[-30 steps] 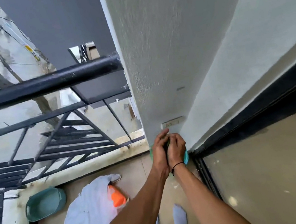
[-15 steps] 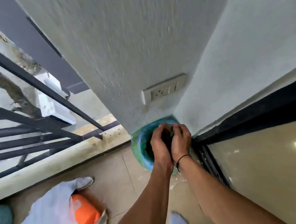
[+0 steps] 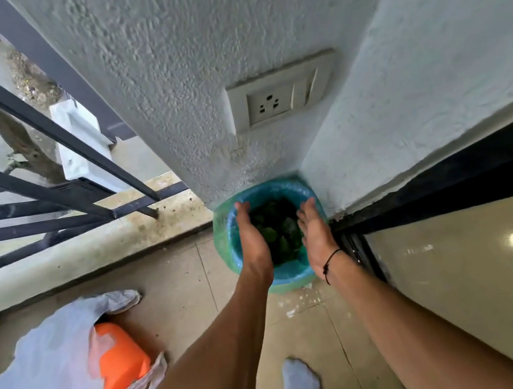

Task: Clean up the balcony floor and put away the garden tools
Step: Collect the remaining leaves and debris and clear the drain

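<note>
**Hands spread over the lined bin in the balcony corner**

Leaves (image 3: 279,229), dark green and crumpled, lie heaped inside a round bin (image 3: 292,277) that stands on the floor, pushed into the corner where two rough, stippled white walls (image 3: 147,87) meet. A thin, translucent blue-green plastic liner (image 3: 222,243) is folded out over the bin's rim and bulges loosely around its outside.

The left hand (image 3: 252,238) is held over the left side of the opening, fingers straight and together, palm turned inward; it grips nothing. The right hand (image 3: 316,232) mirrors it over the right side, also flat and empty, with a thin black cord (image 3: 329,261) around the wrist. Whether the fingertips touch the liner cannot be told.

A cream plastic socket plate (image 3: 282,92), rectangular with a three-hole outlet and switches, sits on the wall above the bin. The floor (image 3: 179,290) is of smooth beige tiles, with small white flecks (image 3: 294,306) scattered just in front of the bin. To the left lies a crumpled white plastic bag (image 3: 42,379) with a boxy orange container (image 3: 123,360) showing in its mouth. Dark metal railing bars (image 3: 30,193) run above a stained concrete kerb. A foot in a white sock (image 3: 300,385) stands on the tiles between the forearms. At right, a black frame borders a glossy pane.
</note>
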